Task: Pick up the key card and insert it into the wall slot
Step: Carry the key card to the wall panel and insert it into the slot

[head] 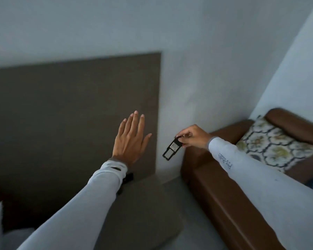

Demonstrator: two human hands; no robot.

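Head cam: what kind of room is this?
Probably a hotel room. A dark headboard panel is mounted on the pale wall, a brown sofa with a patterned cushion fills the corner, and the right hand holds a key card.

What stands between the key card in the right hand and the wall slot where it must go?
That cannot be judged: no wall slot shows in this view. The right hand pinches the key card by its top end, hanging in open air before the pale wall. The left hand is open and empty beside it, not touching the card.
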